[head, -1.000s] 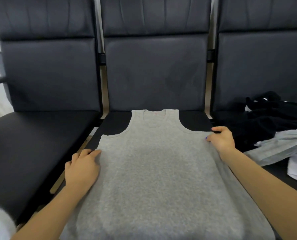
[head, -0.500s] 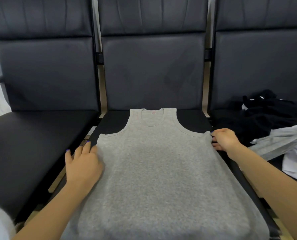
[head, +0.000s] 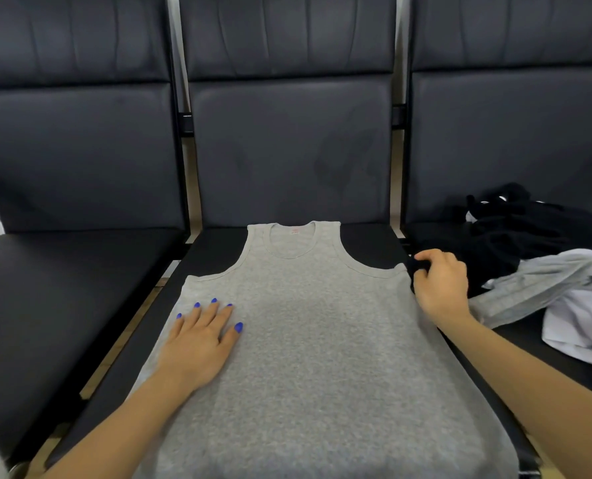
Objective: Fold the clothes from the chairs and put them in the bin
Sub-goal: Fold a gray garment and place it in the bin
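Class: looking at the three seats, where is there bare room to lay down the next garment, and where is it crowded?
Free: the left seat, bordered by the gray tank top. The middle seat is covered by it, under both hands. The right seat is crowded with black clothes and pale garments.

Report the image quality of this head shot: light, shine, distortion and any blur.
Head view: soft, even light with faint shadows under the left hand and right hand; dull sheen on the black chair seats; wide-angle bowing tilts the outer backrests; the gray tank top is fairly sharp mid-frame, softer toward the bottom edge; the black clothes lose detail in darkness.
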`<state>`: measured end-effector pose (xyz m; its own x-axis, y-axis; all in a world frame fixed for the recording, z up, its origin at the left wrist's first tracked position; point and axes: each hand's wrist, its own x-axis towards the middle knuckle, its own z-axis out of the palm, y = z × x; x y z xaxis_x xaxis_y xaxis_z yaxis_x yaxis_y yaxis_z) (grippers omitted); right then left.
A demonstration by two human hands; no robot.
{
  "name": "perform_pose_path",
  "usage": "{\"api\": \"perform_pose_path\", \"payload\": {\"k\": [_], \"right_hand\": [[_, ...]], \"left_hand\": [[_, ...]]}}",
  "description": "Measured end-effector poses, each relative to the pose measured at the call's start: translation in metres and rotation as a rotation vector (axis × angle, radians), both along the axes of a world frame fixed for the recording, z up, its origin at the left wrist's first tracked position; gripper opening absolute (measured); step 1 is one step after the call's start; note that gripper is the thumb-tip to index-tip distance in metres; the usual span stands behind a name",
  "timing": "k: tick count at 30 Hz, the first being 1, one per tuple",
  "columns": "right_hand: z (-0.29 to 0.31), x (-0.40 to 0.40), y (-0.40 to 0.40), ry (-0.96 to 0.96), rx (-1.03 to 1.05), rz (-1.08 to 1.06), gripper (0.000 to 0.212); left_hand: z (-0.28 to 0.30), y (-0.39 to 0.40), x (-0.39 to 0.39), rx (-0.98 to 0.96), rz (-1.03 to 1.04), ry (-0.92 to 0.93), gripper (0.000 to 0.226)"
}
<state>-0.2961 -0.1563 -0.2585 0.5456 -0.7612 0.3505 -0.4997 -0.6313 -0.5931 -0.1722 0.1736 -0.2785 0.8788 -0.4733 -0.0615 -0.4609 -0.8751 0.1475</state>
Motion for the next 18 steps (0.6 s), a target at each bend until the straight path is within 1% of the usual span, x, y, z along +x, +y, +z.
{"api": "perform_pose_path", "payload": {"k": [2, 3, 5, 6, 8, 10, 12, 13, 16, 18], "right_hand": [[-0.004, -0.004, 0.017, 0.084, -0.046, 0.122, 0.035], [-0.008, -0.005, 0.027, 0.134, -0.021, 0.166, 0.041], [-0.015, -0.007, 0.044, 0.239, 0.044, 0.167, 0.053], [-0.018, -0.009, 0.048, 0.272, 0.018, 0.137, 0.056], [-0.018, -0.015, 0.047, 0.294, -0.074, 0.052, 0.052], [-0.015, -0.019, 0.034, 0.317, -0.022, -0.007, 0.043], [-0.018, -0.018, 0.019, 0.308, 0.07, 0.011, 0.025], [-0.019, -0.017, 0.013, 0.31, 0.111, 0.026, 0.025], [-0.025, -0.008, 0.0, 0.325, 0.197, 0.035, 0.041], [-0.023, -0.005, -0.004, 0.301, 0.23, 0.031, 0.043]], "left_hand": [[0.0, 0.001, 0.0, 0.029, 0.001, 0.004, 0.058], [-0.001, 0.0, 0.0, 0.036, 0.002, 0.007, 0.058], [0.0, 0.0, 0.0, 0.039, 0.004, 0.01, 0.058], [0.001, 0.0, 0.0, 0.045, 0.002, 0.01, 0.058], [0.001, 0.0, 0.0, 0.056, -0.005, 0.004, 0.058], [0.0, 0.001, 0.0, 0.062, -0.007, 0.004, 0.058], [0.0, 0.002, -0.001, 0.064, -0.007, 0.007, 0.058], [0.0, 0.002, -0.001, 0.064, -0.007, 0.008, 0.058], [0.001, 0.001, -0.002, 0.053, -0.005, 0.011, 0.058], [0.001, 0.001, -0.003, 0.052, -0.005, 0.009, 0.057]]}}
